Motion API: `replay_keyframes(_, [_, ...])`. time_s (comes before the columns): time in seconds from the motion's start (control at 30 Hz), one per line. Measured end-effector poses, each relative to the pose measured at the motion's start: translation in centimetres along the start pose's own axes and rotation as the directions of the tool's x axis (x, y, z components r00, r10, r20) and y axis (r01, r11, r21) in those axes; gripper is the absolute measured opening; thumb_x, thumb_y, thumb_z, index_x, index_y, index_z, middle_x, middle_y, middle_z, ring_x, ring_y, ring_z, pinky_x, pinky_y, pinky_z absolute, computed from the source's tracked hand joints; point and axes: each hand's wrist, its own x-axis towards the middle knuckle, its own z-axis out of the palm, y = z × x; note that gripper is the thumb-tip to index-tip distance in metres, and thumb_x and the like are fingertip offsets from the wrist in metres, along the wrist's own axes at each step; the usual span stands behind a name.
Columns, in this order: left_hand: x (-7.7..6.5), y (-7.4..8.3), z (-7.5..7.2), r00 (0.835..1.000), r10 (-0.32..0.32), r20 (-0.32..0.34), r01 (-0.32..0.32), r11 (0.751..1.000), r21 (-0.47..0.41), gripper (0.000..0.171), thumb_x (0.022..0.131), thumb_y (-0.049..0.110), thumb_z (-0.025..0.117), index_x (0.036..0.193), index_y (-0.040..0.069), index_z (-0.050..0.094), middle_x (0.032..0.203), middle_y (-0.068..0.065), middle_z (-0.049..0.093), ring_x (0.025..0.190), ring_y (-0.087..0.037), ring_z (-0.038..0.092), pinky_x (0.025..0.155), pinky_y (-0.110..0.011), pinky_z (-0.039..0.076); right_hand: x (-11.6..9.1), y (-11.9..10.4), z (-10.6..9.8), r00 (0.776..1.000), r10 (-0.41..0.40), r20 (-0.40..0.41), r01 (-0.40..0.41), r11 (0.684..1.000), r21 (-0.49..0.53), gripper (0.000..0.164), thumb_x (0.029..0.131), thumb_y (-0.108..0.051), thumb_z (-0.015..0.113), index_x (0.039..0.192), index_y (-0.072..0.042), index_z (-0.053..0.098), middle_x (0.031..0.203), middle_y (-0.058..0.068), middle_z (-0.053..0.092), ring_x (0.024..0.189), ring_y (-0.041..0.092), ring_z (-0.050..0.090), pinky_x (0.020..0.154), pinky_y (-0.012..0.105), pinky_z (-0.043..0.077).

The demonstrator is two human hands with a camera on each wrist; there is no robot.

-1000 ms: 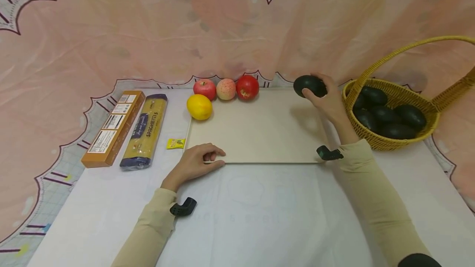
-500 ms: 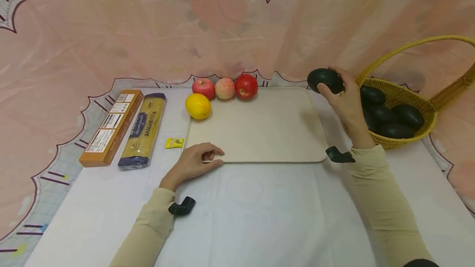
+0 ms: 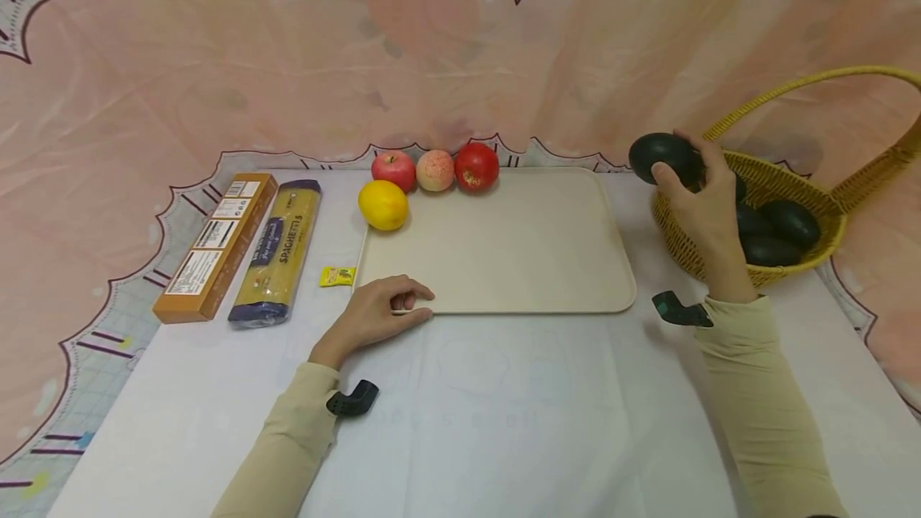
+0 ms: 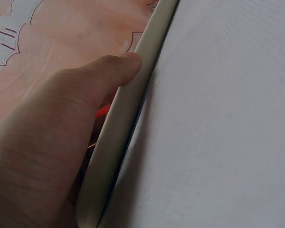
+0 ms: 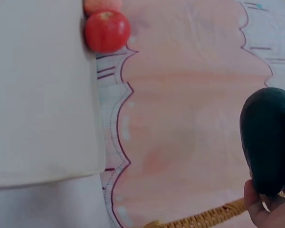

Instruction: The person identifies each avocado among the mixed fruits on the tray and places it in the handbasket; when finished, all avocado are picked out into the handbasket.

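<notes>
My right hand (image 3: pixel 712 214) holds a dark green avocado (image 3: pixel 660 155) up in the air, thumb on the near side, beside the left rim of a yellow wicker basket (image 3: pixel 676 234). The right wrist view shows the same avocado (image 5: pixel 266 137) upright between the fingers. Inside the basket lie several more dark avocados (image 3: pixel 791 222), partly covered by the hand. My left hand (image 3: pixel 374 314) rests at the front left edge of a cream tray (image 3: pixel 532 254), and in the left wrist view the thumb (image 4: pixel 128 66) lies along the tray's rim (image 4: pixel 114 137).
A yellow lemon (image 3: pixel 383 205), an apple (image 3: pixel 393 171), a peach (image 3: pixel 435 171) and a red round fruit (image 3: pixel 476 167) sit along the tray's back left. Left of it lie a small yellow packet (image 3: pixel 336 276), a spaghetti bag (image 3: pixel 281 254) and an orange-brown box (image 3: pixel 216 250). The basket's handle arches high.
My right hand has carried the avocado rightward, from above the tray's back right corner to the basket's left rim. My left hand stays in place.
</notes>
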Motion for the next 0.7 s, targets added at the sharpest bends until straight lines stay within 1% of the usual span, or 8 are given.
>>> replay_keyframes(0.17, [0.0, 0.0, 0.0, 1.0, -0.003, 0.002, 0.003, 1.0, 0.006, 0.018, 0.083, 0.045, 0.069, 0.099, 0.036, 0.065, 0.077, 0.014, 0.049, 0.07, -0.005, 0.046, 0.064, -0.022, 0.037, -0.3, 0.0, -1.3, 0.997, -0.055, -0.05, 0.059, 0.995, 0.08, 0.05, 0.084, -0.018, 0.064, 0.132, -0.019, 0.054, 0.127, -0.002, 0.054, 0.108, 0.007, 0.053, 0.094, 0.021, 0.042])
replay_keyframes(0.27, [0.0, 0.0, 0.0, 1.0, -0.006, 0.0, 0.006, 1.0, 0.002, 0.018, 0.083, 0.044, 0.069, 0.098, 0.036, 0.065, 0.076, 0.014, 0.049, 0.07, -0.005, 0.046, 0.064, -0.021, 0.037, -0.5, -0.3, -2.0, 0.993, -0.073, -0.093, 0.084, 0.99, 0.116, 0.049, 0.083, -0.016, 0.064, 0.131, -0.014, 0.056, 0.121, -0.006, 0.056, 0.103, 0.008, 0.055, 0.088, 0.017, 0.043])
replay_keyframes(0.4, [0.0, -0.1, 0.0, 1.0, -0.006, -0.001, 0.006, 1.0, 0.0, 0.018, 0.083, 0.044, 0.07, 0.098, 0.035, 0.065, 0.076, 0.014, 0.049, 0.07, -0.005, 0.046, 0.064, -0.022, 0.037, -0.6, -0.3, -2.8, 0.988, -0.076, -0.133, 0.095, 0.986, 0.137, 0.048, 0.083, -0.016, 0.064, 0.13, -0.01, 0.056, 0.119, -0.004, 0.057, 0.101, 0.009, 0.055, 0.086, 0.017, 0.044])
replay_keyframes(0.47, [0.0, -0.1, 0.1, 1.0, -0.008, -0.002, 0.008, 1.0, 0.001, 0.018, 0.083, 0.044, 0.069, 0.098, 0.035, 0.065, 0.076, 0.014, 0.049, 0.07, -0.005, 0.046, 0.064, -0.022, 0.037, -0.5, 0.1, -3.2, 0.986, -0.076, -0.148, 0.098, 0.984, 0.147, 0.047, 0.083, -0.015, 0.065, 0.129, -0.012, 0.057, 0.119, -0.004, 0.057, 0.101, 0.009, 0.056, 0.087, 0.017, 0.044])
replay_keyframes(0.53, [0.0, -0.2, 0.1, 1.0, -0.009, -0.003, 0.009, 1.0, 0.001, 0.018, 0.083, 0.045, 0.069, 0.098, 0.035, 0.065, 0.076, 0.014, 0.049, 0.07, -0.005, 0.046, 0.064, -0.021, 0.037, -0.4, 0.6, -3.5, 0.983, -0.081, -0.162, 0.11, 0.978, 0.178, 0.047, 0.082, -0.014, 0.066, 0.128, -0.011, 0.057, 0.119, -0.002, 0.057, 0.101, 0.01, 0.056, 0.087, 0.018, 0.044])
replay_keyframes(0.57, [0.0, -0.2, 0.1, 1.0, -0.008, -0.003, 0.008, 1.0, 0.002, 0.018, 0.083, 0.045, 0.069, 0.098, 0.035, 0.065, 0.076, 0.014, 0.049, 0.07, -0.005, 0.046, 0.064, -0.021, 0.037, -0.3, 0.9, -3.7, 0.982, -0.083, -0.169, 0.119, 0.97, 0.212, 0.047, 0.082, -0.013, 0.067, 0.127, -0.01, 0.058, 0.12, 0.0, 0.058, 0.101, 0.01, 0.056, 0.087, 0.018, 0.044])
replay_keyframes(0.63, [0.0, -0.2, 0.2, 1.0, -0.007, -0.003, 0.007, 1.0, 0.001, 0.018, 0.083, 0.045, 0.069, 0.098, 0.036, 0.065, 0.076, 0.014, 0.049, 0.07, -0.005, 0.046, 0.064, -0.022, 0.037, -0.2, 1.5, -4.0, 0.975, -0.117, -0.187, 0.164, 0.951, 0.262, 0.047, 0.081, -0.011, 0.068, 0.126, -0.008, 0.058, 0.12, 0.003, 0.058, 0.099, 0.012, 0.057, 0.086, 0.017, 0.045])
replay_keyframes(0.7, [0.0, -0.2, 0.2, 1.0, -0.004, -0.005, 0.004, 1.0, 0.0, 0.019, 0.083, 0.046, 0.069, 0.098, 0.036, 0.065, 0.076, 0.014, 0.049, 0.07, -0.005, 0.046, 0.064, -0.022, 0.037, -0.1, 1.9, -4.3, 0.969, -0.139, -0.205, 0.204, 0.918, 0.34, 0.047, 0.079, -0.008, 0.068, 0.125, -0.004, 0.058, 0.119, 0.007, 0.059, 0.098, 0.014, 0.058, 0.086, 0.018, 0.045])
